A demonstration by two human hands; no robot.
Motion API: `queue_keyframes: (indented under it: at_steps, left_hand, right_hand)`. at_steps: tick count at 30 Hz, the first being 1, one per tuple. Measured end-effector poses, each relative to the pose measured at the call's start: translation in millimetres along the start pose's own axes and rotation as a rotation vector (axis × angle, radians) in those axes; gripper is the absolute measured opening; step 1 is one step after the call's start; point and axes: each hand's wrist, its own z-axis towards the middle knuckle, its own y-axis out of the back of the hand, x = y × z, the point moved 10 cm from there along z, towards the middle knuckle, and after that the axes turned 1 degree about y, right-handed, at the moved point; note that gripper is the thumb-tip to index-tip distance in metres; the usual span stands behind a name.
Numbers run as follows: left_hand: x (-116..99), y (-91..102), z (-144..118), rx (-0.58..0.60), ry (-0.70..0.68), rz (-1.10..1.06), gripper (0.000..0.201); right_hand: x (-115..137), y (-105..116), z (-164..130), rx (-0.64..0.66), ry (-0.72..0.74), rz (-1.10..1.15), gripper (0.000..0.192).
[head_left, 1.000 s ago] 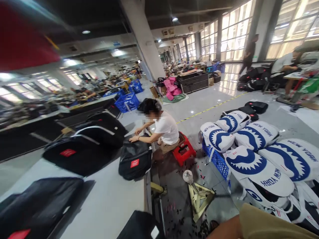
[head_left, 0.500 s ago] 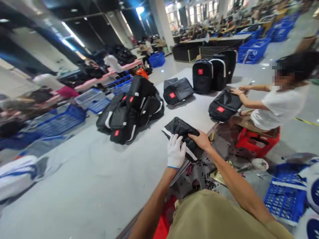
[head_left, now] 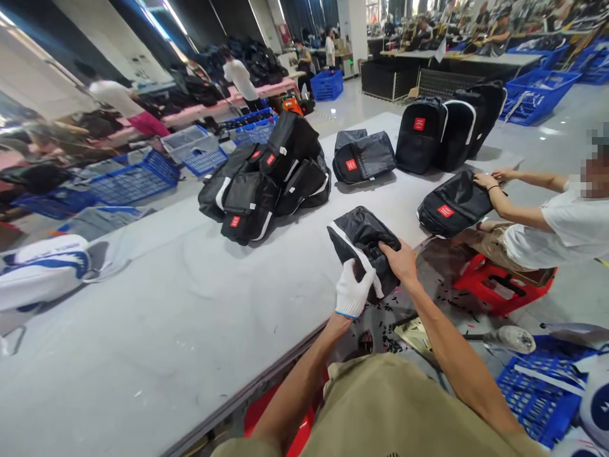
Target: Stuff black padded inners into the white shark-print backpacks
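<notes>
A black backpack (head_left: 364, 230) with a white stripe lies at the table's near edge, partly overhanging it. My left hand (head_left: 354, 289), in a white knit glove, grips its lower left side beside the stripe, thumb and fingers closed on the fabric. Bare, my right hand (head_left: 400, 261) holds the right side with the thumb on top; its other fingers are hidden beneath. To the right, a seated co-worker's hands (head_left: 490, 181) are on another black backpack (head_left: 451, 203) with a red label.
Black backpacks lie in a pile (head_left: 266, 184) on the white table (head_left: 157, 330). Others stand upright (head_left: 421, 136) at the far end. A white-and-blue bag (head_left: 45, 273) is at the left. Red stools (head_left: 507, 285) and a blue crate (head_left: 537, 393) are on the right.
The camera view has turned left and sharpened. My left hand has gone from lying spread over the backpack to gripping its lower edge, and the white stripe now shows more fully.
</notes>
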Motion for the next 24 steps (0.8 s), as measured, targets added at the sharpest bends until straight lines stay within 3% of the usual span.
queue_keyframes:
  at_steps: [2,6,9,12,14,16,21,24]
  left_hand:
    - [1,-10.3,-1,0.071,0.073,0.058,0.033]
    - [2,-2.3,12,0.076,0.002,0.384,0.034]
    - [46,20.5,18,0.031,0.115,0.474,0.035]
    - [121,41.0,0,-0.034,0.42,0.223,0.038]
    - [166,36.7,-28,-0.051,0.617,-0.008,0.042]
    - [193,22.4,-56,-0.042,0.729,-0.127,0.045]
    - [211,-11.9,-96,0.038,0.817,-0.204,0.043]
    - [210,-0.9,-92,0.079,0.822,-0.167,0.031]
  right_hand:
    - [1,-1,-1,-0.009,0.009,-0.002,0.048]
    - [0,0,-2,-0.036,0.0,-0.047,0.049]
    - [-2,4,1,-0.082,-0.013,-0.097,0.051]
    - [-3,5,4,-0.102,-0.009,-0.127,0.052]
    - [-3,4,6,-0.078,0.008,-0.133,0.053]
    - [-3,5,8,-0.048,0.026,-0.123,0.053]
    - [-2,23,20,0.012,0.082,-0.045,0.055]
    - [2,26,27,0.135,0.102,-0.105,0.052]
